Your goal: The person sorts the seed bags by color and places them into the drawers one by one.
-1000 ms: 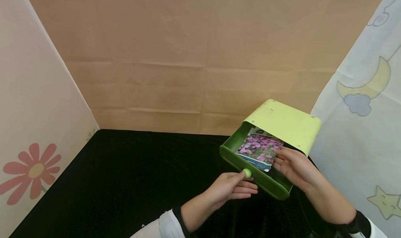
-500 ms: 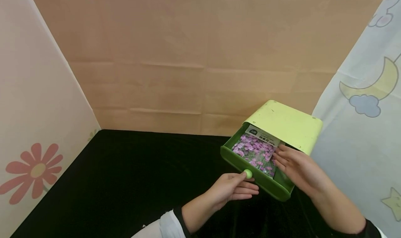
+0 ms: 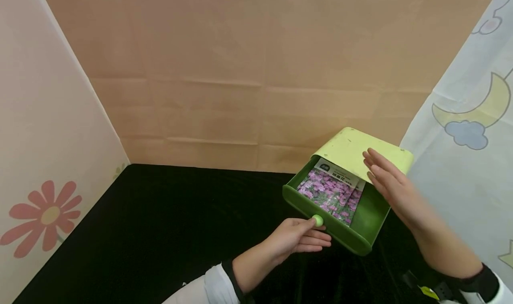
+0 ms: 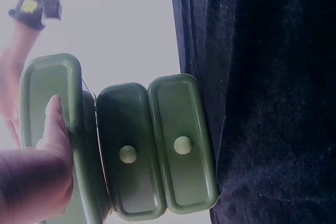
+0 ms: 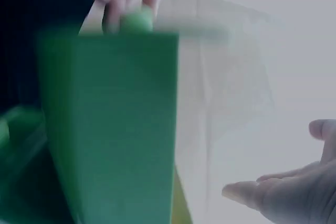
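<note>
A small green drawer cabinet (image 3: 356, 150) stands at the back right of the black table. Its top drawer (image 3: 345, 237) is pulled out. A seed packet (image 3: 329, 192) printed with pink flowers lies flat inside it. My left hand (image 3: 313, 229) pinches the drawer's round knob (image 3: 317, 220). My right hand (image 3: 384, 177) hovers open above the drawer's right side and holds nothing. In the left wrist view my left hand (image 4: 50, 140) is at the top drawer front, with two closed lower drawers (image 4: 157, 150) beside it. The right wrist view is blurred; it shows the green drawer (image 5: 115, 124) and my right hand's straight fingers (image 5: 247, 191).
Black cloth (image 3: 172, 224) covers the table. A tan paper wall (image 3: 240, 72) stands behind. A pale panel with a red flower (image 3: 42, 217) closes the left side, and a white sheet with a moon and a cloud (image 3: 473, 117) hangs right of the cabinet.
My right hand let go of the seed packet, which settled flat in the drawer, then lifted up and back over the cabinet. My left hand stayed on the knob.
</note>
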Tool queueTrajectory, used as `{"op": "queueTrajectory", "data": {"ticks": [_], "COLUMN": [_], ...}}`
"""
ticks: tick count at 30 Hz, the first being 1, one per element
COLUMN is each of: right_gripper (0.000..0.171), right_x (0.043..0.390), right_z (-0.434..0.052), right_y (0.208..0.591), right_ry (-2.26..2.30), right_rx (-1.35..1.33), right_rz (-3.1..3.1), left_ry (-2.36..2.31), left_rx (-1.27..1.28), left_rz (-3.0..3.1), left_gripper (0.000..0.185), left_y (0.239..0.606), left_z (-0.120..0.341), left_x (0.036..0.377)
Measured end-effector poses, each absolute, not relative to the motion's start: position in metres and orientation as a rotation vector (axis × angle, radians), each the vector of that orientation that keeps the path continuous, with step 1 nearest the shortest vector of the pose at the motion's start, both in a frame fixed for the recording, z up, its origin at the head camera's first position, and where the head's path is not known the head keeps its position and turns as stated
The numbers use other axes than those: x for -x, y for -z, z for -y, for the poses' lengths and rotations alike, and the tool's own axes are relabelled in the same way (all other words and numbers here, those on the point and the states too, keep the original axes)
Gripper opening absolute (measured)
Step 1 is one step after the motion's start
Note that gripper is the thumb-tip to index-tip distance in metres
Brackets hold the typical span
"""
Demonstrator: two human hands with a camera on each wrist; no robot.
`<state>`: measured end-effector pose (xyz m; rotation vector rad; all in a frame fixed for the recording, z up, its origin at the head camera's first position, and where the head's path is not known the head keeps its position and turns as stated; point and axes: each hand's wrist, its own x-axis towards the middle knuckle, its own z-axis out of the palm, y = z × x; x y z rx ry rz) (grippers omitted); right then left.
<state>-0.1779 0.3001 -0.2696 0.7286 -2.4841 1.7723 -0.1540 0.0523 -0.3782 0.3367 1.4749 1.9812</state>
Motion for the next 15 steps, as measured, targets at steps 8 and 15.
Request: {"op": "queueTrajectory", "data": {"ticks": [8,15], "right_gripper": [0.072,0.074], "right_x": [0.217,0.243], "right_z": [-0.314,-0.331], "right_y": [0.25,0.256], "right_ry": [-0.833,-0.514], "right_rx": [-0.407,-0.415], "right_rz": [2.903,2.991], "left_ry": [-1.989,-1.969], "left_rx": [-0.381,-0.47], "left_rz": [-1.491,-1.526], "left_gripper": [0.047,0.047], "left_y": [0.384,0.383], "left_z": [-0.054,-0.051], "left_x": [0.156,0.159]}}
